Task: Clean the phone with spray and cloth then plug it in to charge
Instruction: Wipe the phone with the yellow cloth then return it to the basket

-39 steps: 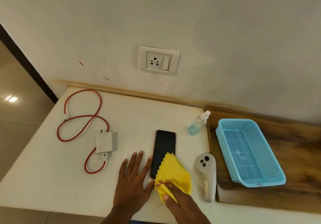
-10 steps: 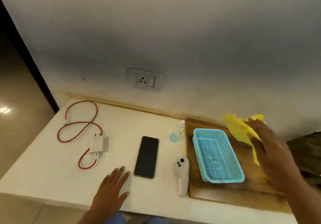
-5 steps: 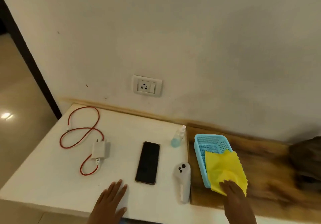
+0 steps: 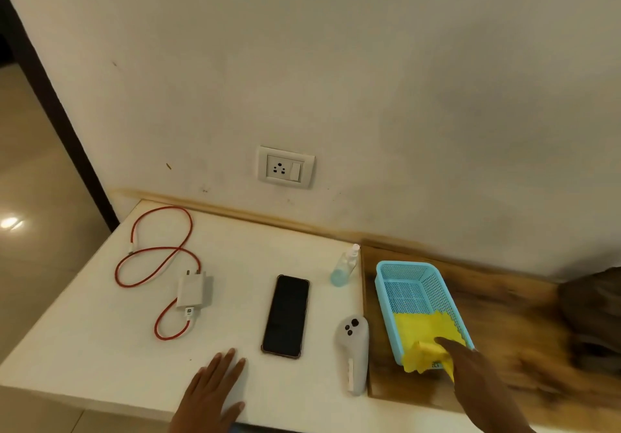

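Note:
The black phone (image 4: 286, 315) lies screen up in the middle of the white table (image 4: 100, 348). A small spray bottle (image 4: 344, 266) stands behind it to the right. The white charger (image 4: 193, 290) with its red cable (image 4: 154, 251) lies at the left. A wall socket (image 4: 285, 167) sits above the table. The yellow cloth (image 4: 426, 338) lies in the near end of the blue basket (image 4: 420, 271), partly over its rim. My right hand (image 4: 470, 379) pinches the cloth's near edge. My left hand (image 4: 215, 392) rests flat on the table, fingers apart, near the phone's front left.
A white handheld controller (image 4: 353, 352) lies between the phone and a wooden board (image 4: 504, 325) that carries the basket. A dark blurred object (image 4: 591, 315) sits at the far right. The table's left edge drops to a tiled floor (image 4: 30, 231).
My right hand carried the yellow cloth off the phone, swung it right over the board, then lowered it into the blue basket. My left hand stayed flat near the phone.

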Available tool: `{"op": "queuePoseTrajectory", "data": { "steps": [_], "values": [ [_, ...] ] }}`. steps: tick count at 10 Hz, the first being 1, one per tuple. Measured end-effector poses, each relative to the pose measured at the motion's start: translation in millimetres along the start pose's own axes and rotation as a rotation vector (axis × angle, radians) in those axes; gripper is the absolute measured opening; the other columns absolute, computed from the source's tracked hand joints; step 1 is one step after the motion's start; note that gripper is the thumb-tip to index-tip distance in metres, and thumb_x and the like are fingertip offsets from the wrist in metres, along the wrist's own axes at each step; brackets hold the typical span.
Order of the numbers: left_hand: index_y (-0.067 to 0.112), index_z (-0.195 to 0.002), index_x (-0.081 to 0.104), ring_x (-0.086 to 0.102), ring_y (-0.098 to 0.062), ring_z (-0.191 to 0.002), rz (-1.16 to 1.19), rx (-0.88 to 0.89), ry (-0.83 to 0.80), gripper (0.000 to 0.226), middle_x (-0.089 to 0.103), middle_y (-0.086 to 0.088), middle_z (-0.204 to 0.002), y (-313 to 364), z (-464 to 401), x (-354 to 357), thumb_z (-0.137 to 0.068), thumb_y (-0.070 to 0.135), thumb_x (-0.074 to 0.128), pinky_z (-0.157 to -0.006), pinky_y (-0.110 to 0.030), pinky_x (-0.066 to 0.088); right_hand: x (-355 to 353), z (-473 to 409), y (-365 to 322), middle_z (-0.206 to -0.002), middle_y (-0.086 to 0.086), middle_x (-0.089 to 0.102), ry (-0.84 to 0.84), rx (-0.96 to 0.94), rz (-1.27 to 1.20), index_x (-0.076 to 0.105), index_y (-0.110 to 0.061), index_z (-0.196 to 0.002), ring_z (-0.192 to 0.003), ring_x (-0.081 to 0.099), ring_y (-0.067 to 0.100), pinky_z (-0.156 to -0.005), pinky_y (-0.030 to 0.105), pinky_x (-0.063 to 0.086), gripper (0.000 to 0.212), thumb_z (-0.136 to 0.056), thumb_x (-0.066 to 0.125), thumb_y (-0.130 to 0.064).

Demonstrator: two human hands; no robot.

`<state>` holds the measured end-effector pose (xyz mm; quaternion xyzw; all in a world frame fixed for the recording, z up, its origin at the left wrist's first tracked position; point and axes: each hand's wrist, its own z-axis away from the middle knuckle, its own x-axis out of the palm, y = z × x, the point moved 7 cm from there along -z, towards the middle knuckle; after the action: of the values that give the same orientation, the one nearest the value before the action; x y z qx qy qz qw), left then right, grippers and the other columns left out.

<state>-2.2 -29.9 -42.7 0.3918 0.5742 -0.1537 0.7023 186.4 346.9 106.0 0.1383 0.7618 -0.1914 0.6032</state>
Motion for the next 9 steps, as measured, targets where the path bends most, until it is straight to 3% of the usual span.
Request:
{"op": "queuePoseTrajectory", "data": {
  "steps": [1,2,3,4,5,6,7,8,9],
  "values": [
    [0.031,-0.141,0.029,-0.004,-0.003,-0.142,0.014,-0.004,0.019,0.066,-0.001,0.014,-0.156,0,1,0,-0.087,0.066,0.013,-0.11,-0.018,-0.002,9,-2,3,-0.09,0.011,0.072,-0.127,0.002,0.006,0.053,-0.021,-0.11,-0.073,0.07,0.032,-0.057,0.043,0.058,0.081,-0.042,0.078,0.014],
    [0.028,-0.134,0.04,-0.004,-0.003,-0.142,0.017,-0.011,0.024,0.065,0.0,0.014,-0.156,-1,1,0,-0.087,0.066,0.015,-0.11,-0.018,-0.001,8,-6,1,-0.096,0.008,0.068,-0.206,0.028,-0.033,0.054,-0.028,-0.107,-0.073,0.069,0.031,-0.052,0.039,0.056,0.076,-0.047,0.08,0.011],
    [0.027,-0.13,0.043,-0.004,-0.003,-0.142,0.005,-0.014,0.04,0.064,0.0,0.014,-0.156,-1,1,-1,-0.088,0.066,0.014,-0.11,-0.018,-0.001,-2,-14,1,-0.098,0.005,0.068,-0.233,0.086,-0.014,0.052,-0.039,-0.096,-0.076,0.067,0.03,-0.059,0.037,0.054,0.056,-0.068,0.069,0.006],
    [0.027,-0.131,0.043,-0.003,-0.003,-0.142,-0.001,-0.021,0.032,0.065,0.0,0.014,-0.156,-2,2,-1,-0.088,0.066,0.014,-0.109,-0.018,-0.001,-27,-36,-8,-0.109,0.008,0.068,-0.278,0.145,-0.005,0.062,-0.027,-0.101,-0.091,0.065,0.027,-0.069,0.028,0.045,0.027,-0.087,0.053,-0.006],
    [0.027,-0.131,0.043,-0.003,-0.003,-0.142,0.005,-0.021,0.047,0.065,0.0,0.014,-0.156,-2,2,-1,-0.087,0.066,0.015,-0.109,-0.018,0.0,-40,-46,-8,-0.111,0.009,0.068,-0.248,0.154,0.046,0.064,-0.02,-0.106,-0.091,0.065,0.026,-0.068,0.027,0.044,0.024,-0.089,0.052,-0.009],
    [0.027,-0.131,0.043,-0.003,-0.003,-0.142,0.0,-0.028,0.038,0.065,0.0,0.014,-0.156,-3,2,0,-0.087,0.066,0.015,-0.109,-0.017,0.0,-64,-35,-14,-0.094,0.012,0.071,-0.142,0.116,0.029,0.069,-0.018,-0.093,-0.078,0.065,0.027,-0.066,0.028,0.049,0.029,-0.072,0.067,0.003],
    [0.027,-0.132,0.042,-0.003,-0.003,-0.142,0.008,-0.028,0.034,0.066,0.0,0.014,-0.156,-3,2,1,-0.087,0.066,0.015,-0.109,-0.017,0.0,-44,1,-8,-0.083,0.004,0.071,-0.206,0.127,-0.024,0.065,-0.028,-0.084,-0.071,0.066,0.024,-0.072,0.026,0.051,0.051,-0.048,0.076,0.007],
    [0.027,-0.132,0.042,-0.004,-0.004,-0.142,-0.01,-0.026,0.046,0.065,0.0,0.013,-0.157,-3,3,0,-0.088,0.065,0.014,-0.109,-0.017,0.001,23,58,41,-0.098,-0.04,0.053,-0.256,0.173,-0.148,0.049,-0.047,-0.089,-0.07,0.056,-0.007,-0.07,-0.009,0.029,0.054,-0.048,0.074,-0.022],
    [0.026,-0.132,0.042,-0.004,-0.005,-0.142,-0.015,-0.028,0.05,0.065,-0.001,0.013,-0.157,-3,3,0,-0.088,0.065,0.014,-0.109,-0.017,0.001,62,80,70,-0.117,-0.058,0.022,-0.243,0.094,-0.127,0.039,-0.056,-0.1,-0.071,0.05,-0.013,-0.069,-0.014,0.02,0.086,-0.03,0.086,-0.04]
  ]
}}
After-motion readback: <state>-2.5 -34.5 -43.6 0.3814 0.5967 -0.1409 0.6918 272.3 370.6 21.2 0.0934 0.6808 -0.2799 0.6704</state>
